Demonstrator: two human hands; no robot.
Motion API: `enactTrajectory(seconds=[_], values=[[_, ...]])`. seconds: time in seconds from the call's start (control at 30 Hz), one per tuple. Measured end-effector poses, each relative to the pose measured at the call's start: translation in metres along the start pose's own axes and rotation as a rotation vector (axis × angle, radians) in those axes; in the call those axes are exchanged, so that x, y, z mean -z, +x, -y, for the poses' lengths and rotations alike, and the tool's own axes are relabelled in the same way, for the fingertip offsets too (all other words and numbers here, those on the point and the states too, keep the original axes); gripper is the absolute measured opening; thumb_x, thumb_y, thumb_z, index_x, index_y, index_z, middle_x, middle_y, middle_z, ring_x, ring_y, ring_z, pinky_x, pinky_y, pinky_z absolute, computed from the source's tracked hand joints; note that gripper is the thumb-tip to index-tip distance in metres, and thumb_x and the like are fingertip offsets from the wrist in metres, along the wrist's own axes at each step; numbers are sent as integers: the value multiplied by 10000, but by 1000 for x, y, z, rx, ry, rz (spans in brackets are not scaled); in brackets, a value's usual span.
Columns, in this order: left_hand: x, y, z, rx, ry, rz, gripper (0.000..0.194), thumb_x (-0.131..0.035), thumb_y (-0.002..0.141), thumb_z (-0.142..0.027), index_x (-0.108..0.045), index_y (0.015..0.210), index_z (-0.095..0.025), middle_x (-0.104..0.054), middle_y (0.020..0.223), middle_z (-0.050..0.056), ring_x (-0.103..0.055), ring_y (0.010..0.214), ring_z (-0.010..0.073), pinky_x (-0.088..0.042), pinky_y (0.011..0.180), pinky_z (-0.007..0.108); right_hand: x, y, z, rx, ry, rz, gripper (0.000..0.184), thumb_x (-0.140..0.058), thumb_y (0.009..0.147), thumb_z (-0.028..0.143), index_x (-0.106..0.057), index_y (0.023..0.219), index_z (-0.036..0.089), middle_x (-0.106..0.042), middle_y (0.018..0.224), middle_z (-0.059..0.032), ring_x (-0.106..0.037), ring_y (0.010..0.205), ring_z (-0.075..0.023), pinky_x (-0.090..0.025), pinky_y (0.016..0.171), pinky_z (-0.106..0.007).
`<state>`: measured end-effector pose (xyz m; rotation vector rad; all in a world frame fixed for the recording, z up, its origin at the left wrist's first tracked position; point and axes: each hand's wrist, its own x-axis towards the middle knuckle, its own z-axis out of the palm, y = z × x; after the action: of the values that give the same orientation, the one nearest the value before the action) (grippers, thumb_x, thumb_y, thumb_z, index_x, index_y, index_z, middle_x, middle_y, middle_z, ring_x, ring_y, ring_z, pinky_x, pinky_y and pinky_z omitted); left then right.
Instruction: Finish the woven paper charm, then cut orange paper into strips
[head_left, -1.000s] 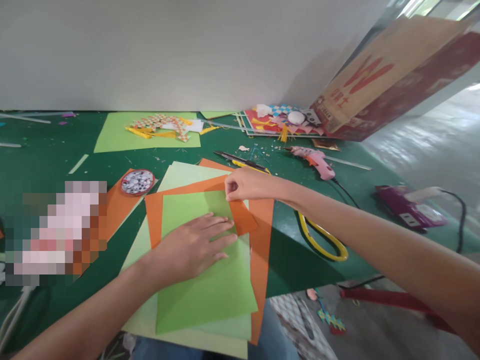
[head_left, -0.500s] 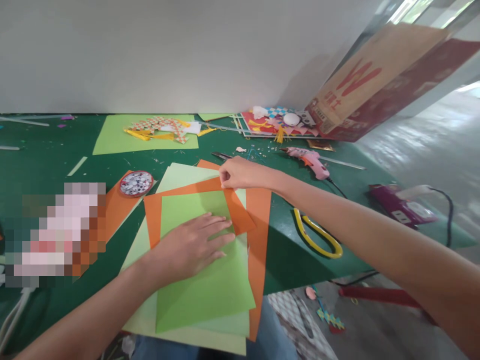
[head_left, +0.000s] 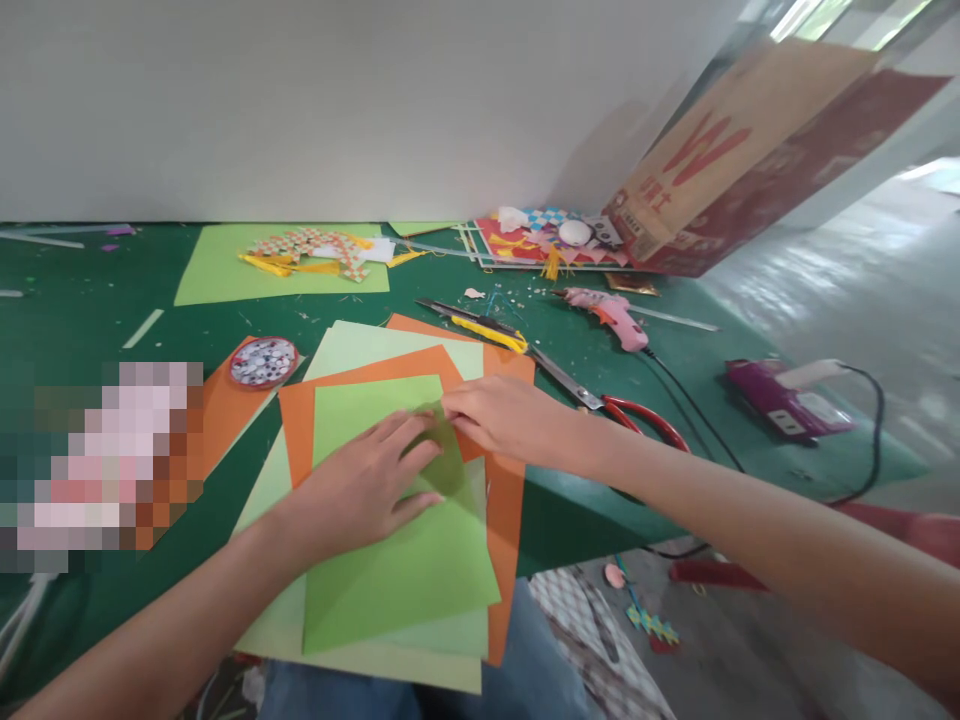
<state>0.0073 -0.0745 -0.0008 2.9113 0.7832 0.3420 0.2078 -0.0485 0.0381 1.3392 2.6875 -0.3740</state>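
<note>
Left hand [head_left: 373, 468] spreads on smooth green paper [head_left: 397, 583], right hand [head_left: 501, 415] pinched at its edge.

Ahead on your right, the brown paper bag [head_left: 765, 125] bears a large red W [head_left: 714, 158]; the smaller red characters [head_left: 657, 197] beneath it are too blurred to read.

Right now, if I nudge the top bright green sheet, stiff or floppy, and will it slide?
Likely floppy and light: the bright green sheet looks paper-thin. It would probably slide over the orange sheet beneath, since their edges lie skewed and look loose. With the left hand resting on it, though, it may buckle instead.
</note>
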Motion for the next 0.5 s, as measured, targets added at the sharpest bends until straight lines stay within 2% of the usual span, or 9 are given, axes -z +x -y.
enactTrajectory(seconds=[0.17,0.27,0.37,0.5], values=[[-2,0,0,-27,31,-4,332,-441,917,-388,-522,1107,-127,-534,1241,170,-504,1194,308,-453,982,485,1,-13,10,-5,-84,44,156,-475,860,67,-610,869,144,-681,853,-62,-621,765,-174,-263,526,-260],[-3,0,1,-31,38,-15,327,-452,913,-385,-515,1117,-137,-529,1262,160,-508,1193,305,-447,994,483,2,-21,18,21,-152,70,162,-497,825,35,-604,881,143,-668,825,-50,-615,715,-163,-239,490,-267],[-4,0,2,-27,38,-18,338,-469,907,-377,-493,1152,-145,-521,1288,155,-507,1199,309,-450,995,487,1,-29,27,86,-242,93,170,-501,801,16,-604,861,137,-648,777,-51,-594,663,-159,-221,462,-278],[-4,0,1,-43,29,-30,282,-478,903,-342,-517,1086,-131,-534,1271,167,-507,1202,315,-435,1018,486,-6,-47,40,226,-322,71,155,-513,795,25,-602,781,151,-626,704,-48,-568,631,-162,-246,446,-285]])
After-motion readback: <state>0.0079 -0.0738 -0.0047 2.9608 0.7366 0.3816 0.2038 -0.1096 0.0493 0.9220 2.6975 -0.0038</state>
